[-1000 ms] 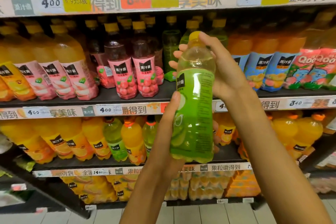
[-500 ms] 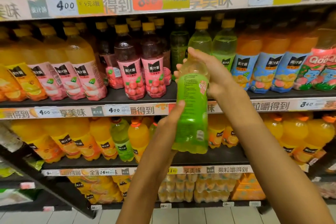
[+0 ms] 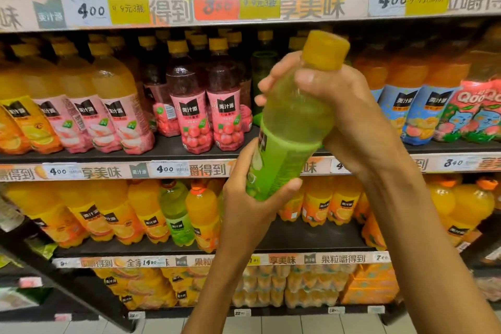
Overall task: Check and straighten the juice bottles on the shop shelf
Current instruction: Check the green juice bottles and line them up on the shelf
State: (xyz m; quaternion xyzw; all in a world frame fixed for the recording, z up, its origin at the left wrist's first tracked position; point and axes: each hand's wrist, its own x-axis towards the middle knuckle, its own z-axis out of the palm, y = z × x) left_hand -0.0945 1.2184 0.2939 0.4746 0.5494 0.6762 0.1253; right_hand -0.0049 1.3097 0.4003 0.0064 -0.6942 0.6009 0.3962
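- My right hand: fingers curled round the shoulder of the clear plastic green-juice bottle with yellow cap; my left hand cups its base. Held tilted, off the shelf, probably to read its label.
- Dark metal shop shelf: holds rows of upright pink-labelled red juice bottles.
- Lower shelf: orange juice bottles, one stray green bottle among them.

Handwritten "400" stands on the top shelf edge's left price tag, and again on the middle shelf edge's tag. "Qoo" marks the pink bottle at the right edge.
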